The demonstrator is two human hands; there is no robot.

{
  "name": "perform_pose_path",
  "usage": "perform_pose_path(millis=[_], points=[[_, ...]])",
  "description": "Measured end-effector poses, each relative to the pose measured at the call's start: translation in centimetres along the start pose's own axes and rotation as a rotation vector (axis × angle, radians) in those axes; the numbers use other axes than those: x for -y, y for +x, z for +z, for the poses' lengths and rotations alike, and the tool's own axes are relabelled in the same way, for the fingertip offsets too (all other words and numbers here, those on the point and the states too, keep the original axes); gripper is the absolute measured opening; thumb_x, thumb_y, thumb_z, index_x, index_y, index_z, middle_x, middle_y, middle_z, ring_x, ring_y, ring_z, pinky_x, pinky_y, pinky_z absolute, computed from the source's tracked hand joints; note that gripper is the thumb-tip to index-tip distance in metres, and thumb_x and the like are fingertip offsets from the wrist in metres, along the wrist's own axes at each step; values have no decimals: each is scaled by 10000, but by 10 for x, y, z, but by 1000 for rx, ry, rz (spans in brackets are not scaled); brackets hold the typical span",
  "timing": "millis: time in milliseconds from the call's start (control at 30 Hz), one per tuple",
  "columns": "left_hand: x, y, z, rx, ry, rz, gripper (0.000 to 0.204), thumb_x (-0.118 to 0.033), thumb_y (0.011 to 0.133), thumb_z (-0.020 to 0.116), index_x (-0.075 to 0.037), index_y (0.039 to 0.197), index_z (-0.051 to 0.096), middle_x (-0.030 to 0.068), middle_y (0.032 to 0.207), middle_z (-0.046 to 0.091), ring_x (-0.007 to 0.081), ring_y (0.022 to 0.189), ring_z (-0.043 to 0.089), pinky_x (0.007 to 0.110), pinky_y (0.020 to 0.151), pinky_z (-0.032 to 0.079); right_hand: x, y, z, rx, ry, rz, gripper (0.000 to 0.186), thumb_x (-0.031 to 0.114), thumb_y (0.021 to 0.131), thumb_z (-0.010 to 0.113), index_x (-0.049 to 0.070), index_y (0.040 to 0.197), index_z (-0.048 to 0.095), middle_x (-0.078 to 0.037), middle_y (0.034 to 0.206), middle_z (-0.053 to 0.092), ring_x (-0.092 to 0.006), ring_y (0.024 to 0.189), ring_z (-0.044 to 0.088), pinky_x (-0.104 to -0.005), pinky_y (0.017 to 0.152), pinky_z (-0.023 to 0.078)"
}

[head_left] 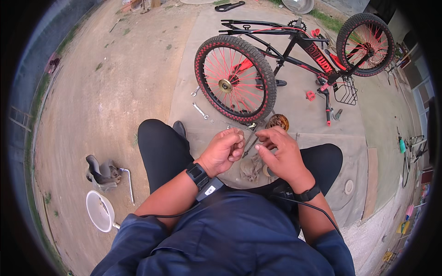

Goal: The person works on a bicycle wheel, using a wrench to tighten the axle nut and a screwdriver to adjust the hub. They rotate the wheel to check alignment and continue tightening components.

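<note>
My left hand is closed, its thumb and fingertips pressed together in front of me. Whatever it may pinch is too small to make out. Close beside it, my right hand has its fingers bent and its thumb held apart, with nothing visible in it. Between the two hands runs a thin dark rod-like piece, seemingly on the ground. Just beyond them stands a detached bicycle wheel with a black and red tyre, red spokes and a brass-coloured hub disc. A round container of small brownish parts sits past my right fingers.
An upside-down black and red bicycle frame lies behind the wheel, its other wheel attached. Spanners lie left of the tyre. A white basin and an L-shaped wrench are at my left. A crumpled cloth lies between my legs.
</note>
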State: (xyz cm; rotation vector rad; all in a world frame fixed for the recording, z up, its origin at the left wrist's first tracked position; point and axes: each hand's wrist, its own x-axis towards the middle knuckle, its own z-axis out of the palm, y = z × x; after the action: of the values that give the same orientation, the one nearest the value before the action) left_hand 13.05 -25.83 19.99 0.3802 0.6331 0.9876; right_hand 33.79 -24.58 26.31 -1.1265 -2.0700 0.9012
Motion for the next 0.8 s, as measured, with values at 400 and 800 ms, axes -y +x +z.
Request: perform_pose_path(millis=[400, 800], points=[[-40, 137, -131, -479, -413, 250, 80, -118, 924, 588, -97, 868, 536, 19, 798, 541, 94, 608, 477, 243, 466, 321, -83, 124, -1, -48, 16, 241, 454, 65, 951, 676, -3, 1373, 523, -67, 1144, 616, -108, 973, 619, -264, 868, 504], [-43, 227, -190, -635, -63, 326, 56, -92, 897, 607, -75, 863, 566, 19, 750, 562, 92, 563, 502, 239, 464, 340, -171, 197, -27, -189, -145, 291, 553, 130, 961, 694, -4, 1444, 460, -135, 1302, 560, -164, 1140, 591, -290, 945, 488]])
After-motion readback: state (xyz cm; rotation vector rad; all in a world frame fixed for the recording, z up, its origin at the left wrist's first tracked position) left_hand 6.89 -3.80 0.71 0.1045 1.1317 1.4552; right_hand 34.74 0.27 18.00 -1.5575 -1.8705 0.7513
